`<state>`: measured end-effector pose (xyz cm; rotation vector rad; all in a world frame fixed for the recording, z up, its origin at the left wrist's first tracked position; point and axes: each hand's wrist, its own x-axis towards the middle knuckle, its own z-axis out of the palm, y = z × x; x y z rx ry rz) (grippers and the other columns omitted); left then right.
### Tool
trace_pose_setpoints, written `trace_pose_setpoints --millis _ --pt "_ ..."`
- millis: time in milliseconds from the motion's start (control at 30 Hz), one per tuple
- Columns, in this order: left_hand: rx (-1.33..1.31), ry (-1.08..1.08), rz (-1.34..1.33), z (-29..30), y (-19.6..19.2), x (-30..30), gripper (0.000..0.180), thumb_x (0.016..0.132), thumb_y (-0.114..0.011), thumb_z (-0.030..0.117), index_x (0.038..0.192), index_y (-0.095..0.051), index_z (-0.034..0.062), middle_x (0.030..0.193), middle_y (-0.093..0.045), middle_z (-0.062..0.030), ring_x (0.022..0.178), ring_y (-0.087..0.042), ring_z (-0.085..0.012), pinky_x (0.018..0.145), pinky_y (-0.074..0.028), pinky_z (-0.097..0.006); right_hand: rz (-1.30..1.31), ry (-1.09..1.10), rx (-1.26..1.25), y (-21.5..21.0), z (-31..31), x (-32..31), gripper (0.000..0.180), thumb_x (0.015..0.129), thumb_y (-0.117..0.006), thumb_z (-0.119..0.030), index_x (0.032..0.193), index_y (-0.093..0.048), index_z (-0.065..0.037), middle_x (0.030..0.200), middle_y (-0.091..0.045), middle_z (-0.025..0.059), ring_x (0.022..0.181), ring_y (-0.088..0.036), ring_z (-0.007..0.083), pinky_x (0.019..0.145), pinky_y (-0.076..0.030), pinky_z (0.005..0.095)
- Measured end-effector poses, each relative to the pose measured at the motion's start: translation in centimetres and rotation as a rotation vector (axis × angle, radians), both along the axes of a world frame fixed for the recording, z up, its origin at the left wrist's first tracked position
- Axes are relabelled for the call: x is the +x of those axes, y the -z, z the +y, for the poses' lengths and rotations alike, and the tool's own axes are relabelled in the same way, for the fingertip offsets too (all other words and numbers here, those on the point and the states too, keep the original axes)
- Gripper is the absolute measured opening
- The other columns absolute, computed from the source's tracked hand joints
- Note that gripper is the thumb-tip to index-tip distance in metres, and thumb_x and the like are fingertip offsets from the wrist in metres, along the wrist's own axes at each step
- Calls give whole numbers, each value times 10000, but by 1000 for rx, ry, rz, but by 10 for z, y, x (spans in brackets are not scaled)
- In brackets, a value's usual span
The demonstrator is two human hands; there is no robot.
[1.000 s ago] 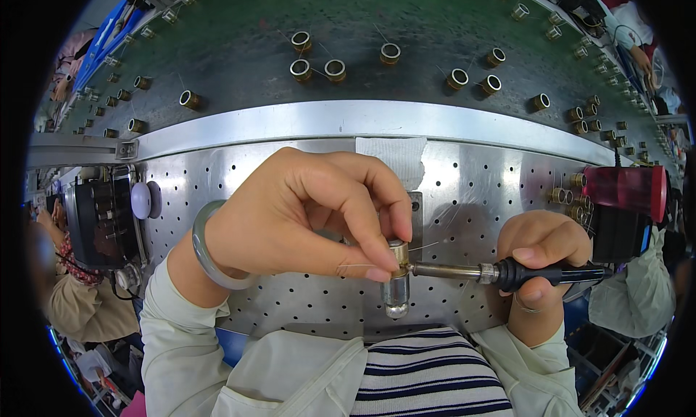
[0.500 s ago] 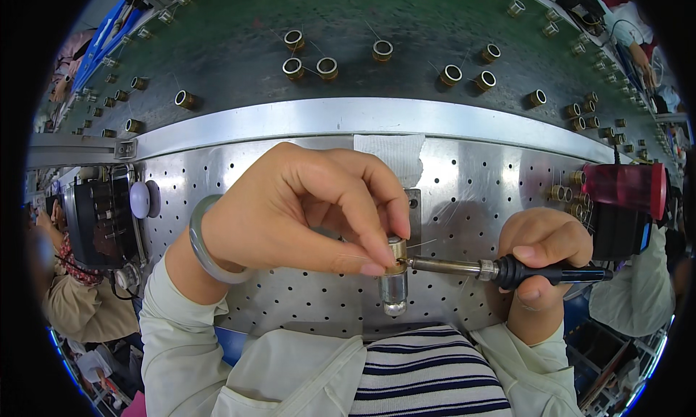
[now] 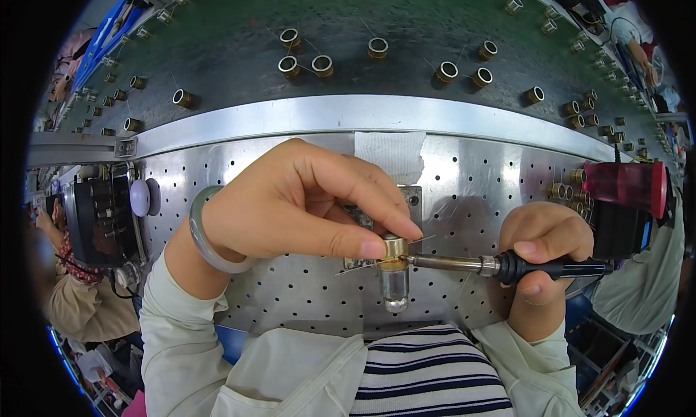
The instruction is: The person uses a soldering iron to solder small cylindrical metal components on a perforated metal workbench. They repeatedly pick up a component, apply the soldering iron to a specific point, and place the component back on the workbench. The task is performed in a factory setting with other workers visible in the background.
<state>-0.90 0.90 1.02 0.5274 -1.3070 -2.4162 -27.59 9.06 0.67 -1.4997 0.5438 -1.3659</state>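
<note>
Left of the silver post (image 3: 394, 285), my left hand (image 3: 290, 207) arched over, fingers pinching the brass-banded ring (image 3: 394, 246) at the post's far end, seemingly to steady it. Right of the post, the fingers of my right hand (image 3: 549, 232) gripped the soldering iron (image 3: 453, 263) by its dark handle, levelled, I judged, to bring its tip to the ring's side.

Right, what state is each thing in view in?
Left hand, pinching the brass part
Right hand, closed around the soldering iron
Brass part, held, wires sticking out
Soldering iron, tip at brass part, contact unclear
Silver cylinder, in line with the brass part
Bracelet, around left wrist
Metal rings, spread over the green surface
Paper, flat, right edge ragged
</note>
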Motion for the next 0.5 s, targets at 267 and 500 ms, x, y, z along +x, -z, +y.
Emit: trace_pose_setpoints --millis 267,500 --pt "10 -9 -52 0 -9 1 279 711 -688 -94 987 -662 -75 992 -618 -191 839 -622 -185 742 -516 -237 49 60 -9 -1 3 3 290 641 -792 -9 858 -614 65 648 -604 146 488 -575 209 449 -443 265" --pt "-33 -46 -94 4 -9 -1 308 686 -697 -117 990 -662 -74 990 -618 -186 841 -628 -183 729 -524 -230 46 83 -4 -5 3 5 244 674 -758 -3 849 -603 63 623 -589 143 469 -551 195 440 -428 268"
